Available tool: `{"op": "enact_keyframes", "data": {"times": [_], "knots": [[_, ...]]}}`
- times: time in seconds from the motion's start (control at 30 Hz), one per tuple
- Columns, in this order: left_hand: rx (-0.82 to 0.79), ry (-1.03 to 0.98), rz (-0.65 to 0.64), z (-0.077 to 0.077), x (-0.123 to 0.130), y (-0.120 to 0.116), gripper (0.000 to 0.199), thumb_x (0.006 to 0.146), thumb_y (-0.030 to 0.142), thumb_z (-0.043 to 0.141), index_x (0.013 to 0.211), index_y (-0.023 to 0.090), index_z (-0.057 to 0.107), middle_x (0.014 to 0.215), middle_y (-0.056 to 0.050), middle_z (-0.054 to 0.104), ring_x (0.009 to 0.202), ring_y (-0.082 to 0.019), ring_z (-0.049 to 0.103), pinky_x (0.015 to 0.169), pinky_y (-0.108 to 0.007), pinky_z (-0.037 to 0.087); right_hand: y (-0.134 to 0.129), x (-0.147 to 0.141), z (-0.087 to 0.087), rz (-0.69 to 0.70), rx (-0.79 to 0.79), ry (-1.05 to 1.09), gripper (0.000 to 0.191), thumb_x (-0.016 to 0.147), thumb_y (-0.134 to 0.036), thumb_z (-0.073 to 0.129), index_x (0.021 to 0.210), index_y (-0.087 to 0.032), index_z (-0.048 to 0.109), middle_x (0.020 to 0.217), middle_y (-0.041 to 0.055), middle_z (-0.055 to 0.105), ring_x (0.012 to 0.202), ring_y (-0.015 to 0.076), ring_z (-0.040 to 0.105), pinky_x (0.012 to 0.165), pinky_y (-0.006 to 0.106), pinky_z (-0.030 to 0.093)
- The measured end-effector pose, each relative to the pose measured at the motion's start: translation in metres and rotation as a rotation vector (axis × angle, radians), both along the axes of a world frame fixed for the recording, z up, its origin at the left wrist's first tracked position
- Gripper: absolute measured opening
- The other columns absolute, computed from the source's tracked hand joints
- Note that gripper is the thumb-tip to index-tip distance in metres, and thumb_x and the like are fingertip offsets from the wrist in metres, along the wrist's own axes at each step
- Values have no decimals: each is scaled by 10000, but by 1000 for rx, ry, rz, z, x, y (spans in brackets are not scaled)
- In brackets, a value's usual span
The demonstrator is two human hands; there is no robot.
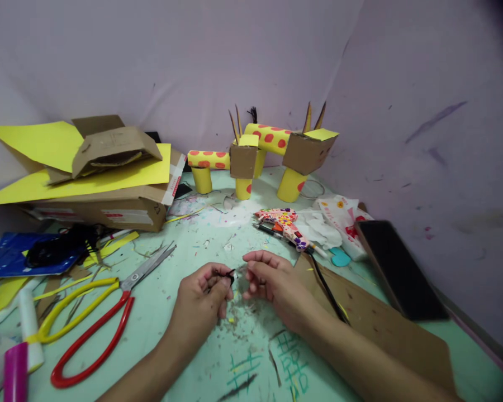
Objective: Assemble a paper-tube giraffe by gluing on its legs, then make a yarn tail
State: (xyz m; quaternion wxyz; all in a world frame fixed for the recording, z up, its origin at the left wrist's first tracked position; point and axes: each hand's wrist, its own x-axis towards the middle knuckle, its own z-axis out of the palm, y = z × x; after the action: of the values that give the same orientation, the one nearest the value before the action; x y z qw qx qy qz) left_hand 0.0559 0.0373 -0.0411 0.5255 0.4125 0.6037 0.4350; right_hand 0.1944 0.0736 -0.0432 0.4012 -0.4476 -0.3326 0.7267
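My left hand is closed in a pinch on a small piece of black yarn, partly hidden by the fingers. Just to its right, my right hand has thumb and forefinger drawn together in a loose pinch. Whatever it may hold is too small to make out. Both hands hover low over the green tabletop. Behind them stand two cardboard animals with yellow, red-spotted bodies, a smaller one and a larger one. A black yarn tuft sticks up at the larger one's rear.
Large scissors with yellow and red handles lie partly open at left, by a black yarn bundle. A cardboard box carries yellow sheets. A patterned glue gun, a cardboard sheet and a phone lie right.
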Motion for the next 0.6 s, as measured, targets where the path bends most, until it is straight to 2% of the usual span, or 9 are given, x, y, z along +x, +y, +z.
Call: {"op": "enact_keyframes", "data": {"times": [0.17,0.27,0.37,0.43,0.53,0.6], "knots": [[10,12,-22,1,1,-1,210,685,324,563,794,145,553,489,57,523,353,-51,406,333,-159,288,-4,-2,1,116,138,-130,394,532,-246,743,891,-165,601,783,-17,592,492,65,507,419,209,450],[23,59,-70,1,1,-2,192,693,325,566,731,137,568,461,63,490,360,-48,392,346,-159,286,-4,-3,-2,131,177,-189,304,561,-306,734,793,-153,610,630,-36,575,428,59,477,399,203,420],[15,74,-77,1,1,-3,204,701,341,569,712,137,577,435,75,451,352,-47,369,351,-166,283,-3,-2,-5,105,147,-167,268,601,-368,719,720,-153,612,476,-66,515,376,63,466,389,200,409],[12,70,-76,2,0,-3,221,692,347,588,752,135,592,446,72,463,362,-50,369,361,-172,289,-3,-2,-5,92,109,-132,291,603,-394,731,727,-155,622,455,-67,519,373,67,485,395,198,417],[45,69,-110,3,0,-3,238,668,321,627,803,126,617,564,15,584,477,-81,482,435,-181,357,-5,-2,-3,113,65,-77,337,572,-426,761,718,-149,634,466,-61,537,385,59,480,413,203,449],[59,91,-116,4,0,-3,217,670,310,626,780,122,629,634,-17,627,531,-92,510,453,-182,357,-6,-2,-1,131,52,-69,356,545,-431,779,705,-144,642,487,-58,545,393,50,470,423,207,468]]}}
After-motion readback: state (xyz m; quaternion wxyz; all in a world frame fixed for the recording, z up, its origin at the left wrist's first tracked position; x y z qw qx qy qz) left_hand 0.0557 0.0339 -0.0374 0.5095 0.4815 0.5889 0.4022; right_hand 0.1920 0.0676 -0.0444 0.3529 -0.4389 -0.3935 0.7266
